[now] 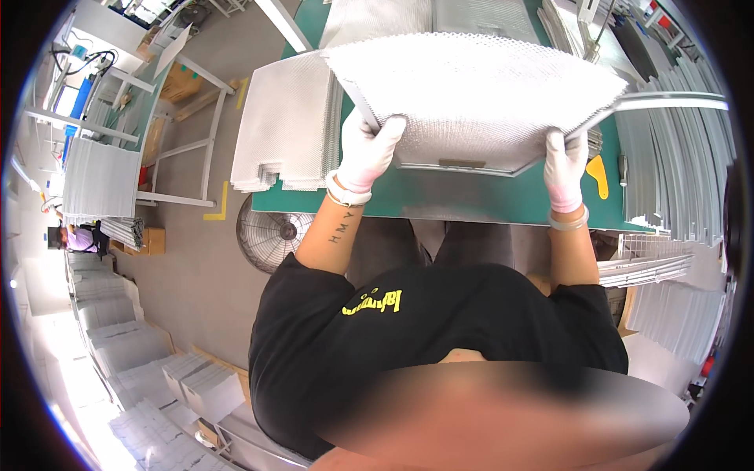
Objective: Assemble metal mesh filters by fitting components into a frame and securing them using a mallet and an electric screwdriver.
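Observation:
A silvery mesh sheet (471, 82) is raised, tilted, over the green tabletop (487, 192). Slim grey frame strips show at its left side and near edge; the near strip carries a small dark insert (462, 164). White-gloved, my left hand (367, 154) is closed round the left side of the mesh and frame, thumb on top. My right hand (565, 165), also gloved, grips the right side where a frame strip runs. Another pale strip (667, 100) extends right from there; whether it joins the frame I cannot tell. Fingers under the sheet are hidden.
Stacked mesh sheets (287, 118) lie at the table's left, overhanging its edge. A yellow scraper (598, 177) is at the right, near many grey frame strips (667, 157). A round fan (279, 233) stands below the table's left corner. Another person (78, 239) is far left.

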Motion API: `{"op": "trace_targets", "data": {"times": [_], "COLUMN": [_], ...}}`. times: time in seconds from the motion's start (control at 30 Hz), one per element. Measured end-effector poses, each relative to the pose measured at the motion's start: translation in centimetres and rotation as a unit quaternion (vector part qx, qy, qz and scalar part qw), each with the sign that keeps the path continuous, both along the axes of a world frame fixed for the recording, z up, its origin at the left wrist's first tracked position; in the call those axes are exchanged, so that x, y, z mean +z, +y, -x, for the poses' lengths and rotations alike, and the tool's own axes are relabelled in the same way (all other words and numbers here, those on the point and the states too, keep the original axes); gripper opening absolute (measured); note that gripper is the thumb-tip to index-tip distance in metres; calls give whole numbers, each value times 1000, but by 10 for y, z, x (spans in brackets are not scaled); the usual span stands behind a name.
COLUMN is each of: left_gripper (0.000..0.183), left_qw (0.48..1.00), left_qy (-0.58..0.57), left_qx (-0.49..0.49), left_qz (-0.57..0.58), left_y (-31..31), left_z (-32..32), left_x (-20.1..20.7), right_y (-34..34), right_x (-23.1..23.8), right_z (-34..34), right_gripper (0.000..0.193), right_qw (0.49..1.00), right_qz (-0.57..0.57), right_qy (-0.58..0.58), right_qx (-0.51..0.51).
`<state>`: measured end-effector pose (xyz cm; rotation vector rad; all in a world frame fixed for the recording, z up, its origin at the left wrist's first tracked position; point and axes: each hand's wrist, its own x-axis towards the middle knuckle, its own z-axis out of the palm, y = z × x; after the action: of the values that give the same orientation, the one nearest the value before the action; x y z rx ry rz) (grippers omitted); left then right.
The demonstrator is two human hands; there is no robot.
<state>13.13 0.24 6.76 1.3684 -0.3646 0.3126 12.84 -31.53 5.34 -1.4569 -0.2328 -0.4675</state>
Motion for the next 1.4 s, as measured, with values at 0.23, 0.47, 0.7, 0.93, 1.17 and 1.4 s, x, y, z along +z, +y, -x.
{"op": "trace_targets", "data": {"times": [0.23,0.47,0.7,0.93,1.17,1.4], "left_gripper": [45,29,12,29,37,55], "left_qw": [998,992,1000,999,985,722], "left_qy": [61,9,5,17,-16,-72], "left_qx": [-21,-111,-16,-27,-9,290], "left_qz": [-6,-58,-1,11,-172,-624], "left_y": [6,8,-11,-8,42,151], "left_z": [-5,5,8,25,37,24], "left_x": [-24,56,35,39,26,-50], "right_y": [-5,-35,-29,-16,-13,-6], "right_x": [-25,52,47,48,52,56], "right_z": [0,-3,1,6,18,24], "right_gripper": [35,9,13,19,47,47], "right_qw": [1000,995,997,996,990,984], "right_qz": [-14,94,-25,-63,-42,-71], "right_qy": [27,32,-59,-57,-90,-90], "right_qx": [1,8,37,16,104,134]}}
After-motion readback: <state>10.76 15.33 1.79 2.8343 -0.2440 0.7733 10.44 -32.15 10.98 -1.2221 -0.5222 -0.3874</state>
